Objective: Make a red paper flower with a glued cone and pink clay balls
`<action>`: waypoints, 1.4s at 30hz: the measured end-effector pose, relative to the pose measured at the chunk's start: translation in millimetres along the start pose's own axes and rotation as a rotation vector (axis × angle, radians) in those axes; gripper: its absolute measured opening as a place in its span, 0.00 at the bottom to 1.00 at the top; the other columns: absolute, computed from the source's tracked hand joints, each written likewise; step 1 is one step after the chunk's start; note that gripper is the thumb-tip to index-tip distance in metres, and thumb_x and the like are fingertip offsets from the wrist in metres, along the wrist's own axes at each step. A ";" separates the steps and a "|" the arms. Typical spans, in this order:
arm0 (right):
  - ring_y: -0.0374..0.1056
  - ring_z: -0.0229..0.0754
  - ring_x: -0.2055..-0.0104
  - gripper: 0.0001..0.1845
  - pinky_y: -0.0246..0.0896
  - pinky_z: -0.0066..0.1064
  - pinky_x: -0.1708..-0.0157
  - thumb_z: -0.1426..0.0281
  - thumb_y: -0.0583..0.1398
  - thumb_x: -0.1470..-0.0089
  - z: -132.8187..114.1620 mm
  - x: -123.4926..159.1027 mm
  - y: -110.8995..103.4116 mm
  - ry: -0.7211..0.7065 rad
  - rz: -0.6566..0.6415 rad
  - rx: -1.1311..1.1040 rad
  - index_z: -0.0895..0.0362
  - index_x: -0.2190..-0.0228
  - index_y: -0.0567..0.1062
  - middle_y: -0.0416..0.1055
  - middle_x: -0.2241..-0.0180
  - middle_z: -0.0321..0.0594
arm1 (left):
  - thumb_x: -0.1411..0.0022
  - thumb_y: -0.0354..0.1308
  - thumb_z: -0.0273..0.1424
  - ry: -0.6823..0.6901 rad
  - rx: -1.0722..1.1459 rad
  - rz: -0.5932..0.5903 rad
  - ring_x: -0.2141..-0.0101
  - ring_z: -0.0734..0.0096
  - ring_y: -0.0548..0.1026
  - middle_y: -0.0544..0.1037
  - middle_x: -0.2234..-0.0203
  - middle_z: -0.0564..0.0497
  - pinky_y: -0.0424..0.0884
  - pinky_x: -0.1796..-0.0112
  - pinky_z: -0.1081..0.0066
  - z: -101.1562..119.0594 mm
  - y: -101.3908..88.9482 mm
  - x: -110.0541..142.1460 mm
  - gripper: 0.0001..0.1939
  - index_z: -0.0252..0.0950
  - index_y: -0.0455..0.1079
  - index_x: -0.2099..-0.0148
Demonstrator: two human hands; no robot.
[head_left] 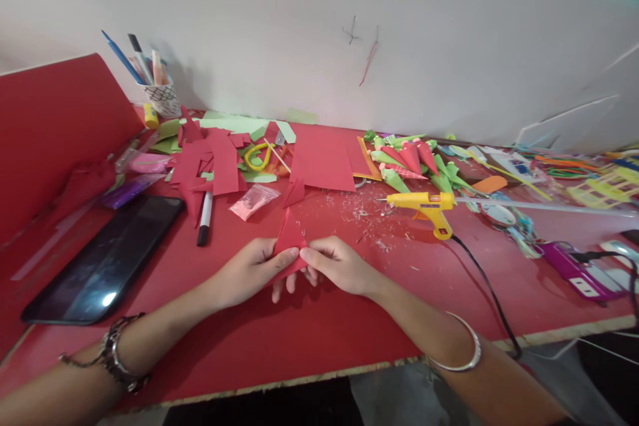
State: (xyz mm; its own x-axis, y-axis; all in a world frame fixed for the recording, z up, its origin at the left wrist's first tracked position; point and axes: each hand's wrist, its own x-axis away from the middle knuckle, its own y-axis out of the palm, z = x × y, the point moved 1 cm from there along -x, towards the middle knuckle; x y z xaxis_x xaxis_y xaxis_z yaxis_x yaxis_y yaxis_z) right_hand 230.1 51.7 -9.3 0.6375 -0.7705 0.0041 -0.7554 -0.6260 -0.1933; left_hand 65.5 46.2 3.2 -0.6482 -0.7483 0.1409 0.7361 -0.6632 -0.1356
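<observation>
Between my two hands is a piece of folded red paper whose pointed end faces away from me. My left hand grips its left side, the thumb pressed on the front face and the fingers behind. At the lower right edge my right hand pinches the paper, its thumb tip close to the left thumb. Part of the fingers is hidden behind the paper. Just beyond lie a small red paper scrap and a small clear packet with pink contents.
A yellow hot glue gun lies right, its cord running off the front edge. Behind it are several red and green paper cones. A black phone, a marker, red paper sheets and a pen cup stand or lie around.
</observation>
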 end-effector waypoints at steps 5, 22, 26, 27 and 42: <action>0.56 0.29 0.80 0.22 0.52 0.24 0.76 0.62 0.50 0.44 -0.3 0.3 0.1 -0.002 -0.007 0.022 0.59 0.86 0.62 0.60 0.84 0.31 | 0.37 0.42 0.38 -0.021 0.006 0.013 0.84 0.82 0.68 0.73 0.82 0.52 0.65 0.78 0.79 -1.1 0.6 -0.3 0.22 0.29 0.68 0.74; 0.56 0.30 0.82 0.21 0.52 0.23 0.80 0.61 0.47 0.43 0.2 1.1 2.1 -0.024 0.019 -0.001 0.60 0.79 0.67 0.62 0.83 0.33 | 0.37 0.41 0.39 -0.025 -0.061 0.014 0.86 0.81 0.67 0.70 0.88 0.54 0.63 0.80 0.81 -5.2 3.2 2.4 0.23 0.31 0.68 0.74; 0.53 0.29 0.82 0.21 0.48 0.22 0.81 0.62 0.49 0.45 -0.5 0.9 1.0 -0.039 0.154 0.170 0.59 0.85 0.61 0.56 0.86 0.30 | 0.41 0.50 0.38 -0.079 -0.049 -0.016 0.84 0.82 0.67 0.71 0.86 0.55 0.63 0.79 0.81 -8.8 4.8 -0.5 0.18 0.31 0.66 0.77; 0.52 0.29 0.82 0.21 0.46 0.23 0.81 0.62 0.49 0.45 -0.7 1.1 1.0 -0.040 0.180 0.208 0.58 0.85 0.60 0.54 0.86 0.29 | 0.43 0.52 0.37 -0.088 -0.056 -0.007 0.84 0.82 0.66 0.69 0.86 0.56 0.63 0.79 0.81 -9.2 5.1 -1.3 0.17 0.31 0.65 0.78; 0.57 0.30 0.82 0.23 0.53 0.23 0.77 0.60 0.46 0.43 1.3 1.2 0.0 -0.022 0.095 0.149 0.58 0.83 0.64 0.58 0.87 0.30 | 0.38 0.40 0.40 -0.051 -0.194 0.090 0.89 0.84 0.58 0.60 0.92 0.58 0.55 0.85 0.82 -1.7 6.1 2.7 0.25 0.34 0.56 0.83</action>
State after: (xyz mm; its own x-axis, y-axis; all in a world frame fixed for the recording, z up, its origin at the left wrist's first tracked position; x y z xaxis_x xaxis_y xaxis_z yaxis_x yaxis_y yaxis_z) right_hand 231.1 51.0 -10.6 0.5689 -0.8213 -0.0421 -0.7824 -0.5248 -0.3354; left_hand 67.9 40.2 1.2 -0.5675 -0.8059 0.1686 0.7358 -0.5883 -0.3354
